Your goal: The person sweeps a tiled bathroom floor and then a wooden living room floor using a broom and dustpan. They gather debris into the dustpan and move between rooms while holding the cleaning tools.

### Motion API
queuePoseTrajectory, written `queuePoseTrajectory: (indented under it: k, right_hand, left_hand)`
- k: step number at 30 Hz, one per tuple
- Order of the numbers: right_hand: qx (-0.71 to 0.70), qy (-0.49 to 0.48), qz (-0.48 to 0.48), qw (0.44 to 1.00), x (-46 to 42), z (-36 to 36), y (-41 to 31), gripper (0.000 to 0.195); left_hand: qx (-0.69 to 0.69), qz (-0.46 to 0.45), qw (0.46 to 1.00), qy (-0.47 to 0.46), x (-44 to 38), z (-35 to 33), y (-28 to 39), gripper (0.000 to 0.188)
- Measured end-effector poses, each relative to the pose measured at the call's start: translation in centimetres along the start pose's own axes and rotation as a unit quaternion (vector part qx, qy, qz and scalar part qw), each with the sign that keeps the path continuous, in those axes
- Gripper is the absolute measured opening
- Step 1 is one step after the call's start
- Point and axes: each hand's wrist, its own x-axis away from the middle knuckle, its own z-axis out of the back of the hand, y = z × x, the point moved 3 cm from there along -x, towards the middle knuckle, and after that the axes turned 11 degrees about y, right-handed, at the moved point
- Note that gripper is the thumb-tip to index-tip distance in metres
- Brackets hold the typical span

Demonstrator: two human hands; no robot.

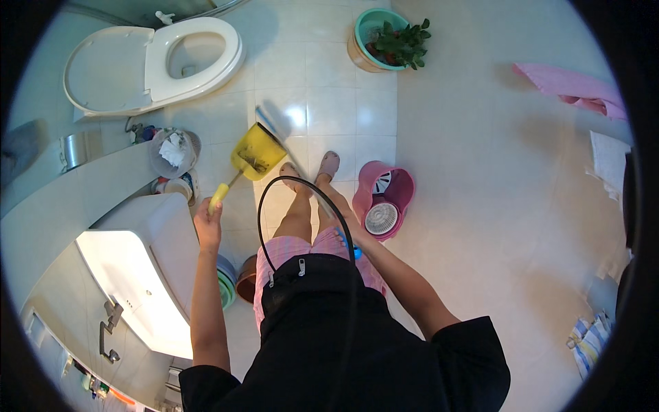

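My left hand (208, 221) grips the yellow handle of a yellow dustpan (257, 152), which lies low over the tiled floor with dark debris in its pan. At my right thigh, my right hand (346, 234) is closed around the blue-ended pole of a broom or squeegee (294, 154). The pole runs forward past my feet to a thin blue head on the tiles (267, 120), just beyond the dustpan's dark lip. A black cable loops in front of my waist and crosses the view of the pole.
A toilet (195, 56) with its lid up stands ahead at left, near a waste bin (172, 154) holding white paper. A washbasin (139, 293) is at left. Right of my feet sits a pink mop bucket (363, 190); farther ahead, a teal basin (365, 26) holds leafy greens.
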Motion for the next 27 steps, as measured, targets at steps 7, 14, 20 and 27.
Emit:
queuePoseTrajectory:
  k: [7, 14, 20, 27]
  right_hand:
    - [0.056, 0.109, 0.119, 0.985, -6.0, 2.0, -2.3, 0.025]
    - [0.02, -0.021, 0.026, 0.999, -2.3, -2.5, -3.0, 0.033]
    - [-0.001, -0.032, 0.0, 1.0, -2.3, 0.0, -3.9, 0.032]
    - [0.058, 0.084, 0.174, 0.979, -2.5, 4.3, -6.4, 0.026]
  left_hand:
    - [0.058, -0.014, 0.998, 0.036, 1.2, 1.4, -4.8, 0.028]
    - [0.097, -0.008, 0.992, 0.074, 1.3, 1.5, -7.6, 0.029]
    - [0.088, -0.015, 0.994, 0.062, 1.5, 2.0, -5.9, 0.03]
    - [0.083, -0.029, 0.991, 0.098, 1.5, 2.8, -8.6, 0.031]
